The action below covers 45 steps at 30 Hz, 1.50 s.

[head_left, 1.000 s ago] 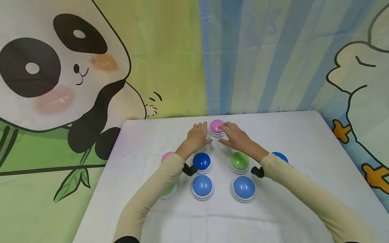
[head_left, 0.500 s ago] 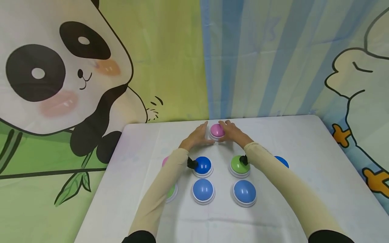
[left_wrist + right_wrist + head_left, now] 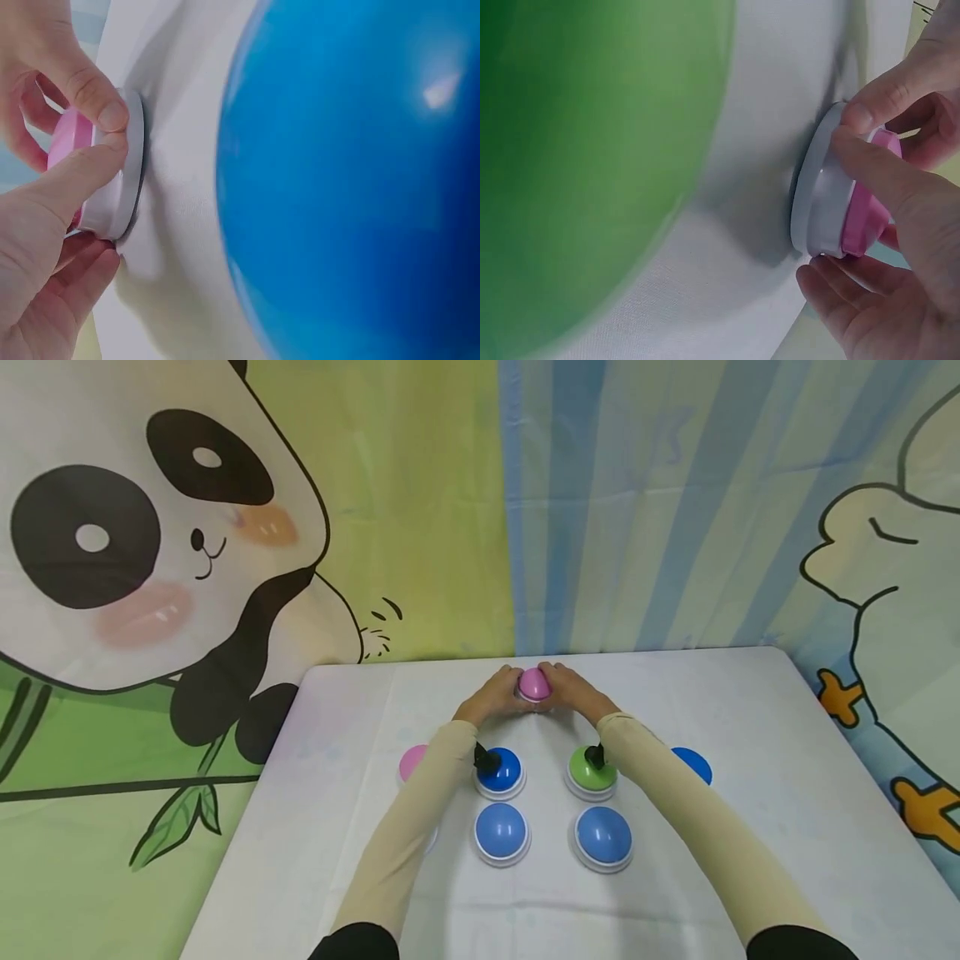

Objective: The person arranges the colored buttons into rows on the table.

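A pink dome push button (image 3: 534, 683) with a white round base is at the far edge of the white table. My left hand (image 3: 491, 695) grips its left side and my right hand (image 3: 573, 691) its right side. Both thumbs press the front of the base, their tips meeting, in the left wrist view. Fingers of each hand curl round the sides toward the back. In the right wrist view the base (image 3: 826, 195) sits on or very close to the table; I cannot tell which.
Nearer me stand a dark blue button (image 3: 510, 770), a green one (image 3: 585, 781) and two lighter blue ones (image 3: 501, 829), (image 3: 603, 835). A blue button (image 3: 693, 764) and a pink one (image 3: 412, 761) are partly behind my sleeves. A printed panda curtain (image 3: 420, 510) hangs behind the table (image 3: 750, 827).
Both hands have closed in from beside the pink button and now grip its base, thumbs together in front. The green button at left has become hidden behind my left sleeve.
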{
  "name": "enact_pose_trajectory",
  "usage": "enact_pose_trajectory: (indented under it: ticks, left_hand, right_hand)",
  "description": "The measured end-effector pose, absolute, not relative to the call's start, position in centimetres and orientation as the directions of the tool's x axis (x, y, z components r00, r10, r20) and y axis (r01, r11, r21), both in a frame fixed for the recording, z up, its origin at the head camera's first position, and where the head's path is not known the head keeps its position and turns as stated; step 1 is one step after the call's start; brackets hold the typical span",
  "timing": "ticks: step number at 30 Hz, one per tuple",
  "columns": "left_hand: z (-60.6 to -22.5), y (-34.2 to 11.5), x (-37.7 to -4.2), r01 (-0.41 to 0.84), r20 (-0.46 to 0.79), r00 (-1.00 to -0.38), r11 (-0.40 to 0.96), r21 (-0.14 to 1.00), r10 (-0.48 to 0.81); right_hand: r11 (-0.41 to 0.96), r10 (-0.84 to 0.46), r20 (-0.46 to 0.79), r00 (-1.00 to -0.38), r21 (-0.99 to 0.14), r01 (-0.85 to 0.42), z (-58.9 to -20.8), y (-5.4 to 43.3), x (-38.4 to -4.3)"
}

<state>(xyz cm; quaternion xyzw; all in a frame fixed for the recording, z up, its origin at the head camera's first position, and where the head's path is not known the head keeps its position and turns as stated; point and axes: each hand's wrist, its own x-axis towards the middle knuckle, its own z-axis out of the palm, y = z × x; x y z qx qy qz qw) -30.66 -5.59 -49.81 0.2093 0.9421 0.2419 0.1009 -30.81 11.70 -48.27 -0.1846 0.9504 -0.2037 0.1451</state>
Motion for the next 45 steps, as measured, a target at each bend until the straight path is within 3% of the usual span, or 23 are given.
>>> enact_pose_trajectory:
  ticks: [10, 15, 20, 26, 30, 37, 45]
  left_hand:
    - [-49.2, -6.5, -30.6, 0.431, -0.057, -0.837, 0.719, 0.546, 0.545]
    - [-48.5, -7.2, -29.2, 0.454, 0.034, -0.841, 0.671, 0.586, 0.539]
    - [-47.5, -7.5, -25.7, 0.495, 0.141, -0.837, 0.622, 0.607, 0.529]
    - [-46.4, -7.7, -19.0, 0.544, 0.206, -0.82, 0.617, 0.569, 0.533]
    - [-46.3, -7.8, -15.6, 0.574, 0.217, -0.803, 0.625, 0.528, 0.555]
    - [-46.7, -7.3, -13.8, 0.581, 0.236, -0.803, 0.631, 0.514, 0.547]
    - [-46.7, -3.6, -12.0, 0.651, 0.268, -0.745, 0.577, 0.493, 0.611]
  right_hand:
    - [0.841, -0.435, -0.117, -0.893, -0.407, -0.357, -47.4, 12.0, -29.4]
    - [0.802, -0.483, -0.001, -0.876, -0.401, -0.442, -46.1, 12.6, -27.6]
    - [0.756, -0.515, 0.115, -0.849, -0.406, -0.513, -44.5, 13.4, -24.5]
    - [0.714, -0.556, 0.232, -0.798, -0.358, -0.602, -44.4, 14.2, -18.4]
    - [0.708, -0.575, 0.234, -0.784, -0.339, -0.62, -44.7, 14.5, -15.3]
    - [0.723, -0.579, 0.188, -0.793, -0.332, -0.606, -44.6, 14.9, -13.7]
    - [0.798, -0.492, 0.127, -0.861, -0.329, -0.504, -43.6, 17.8, -10.1]
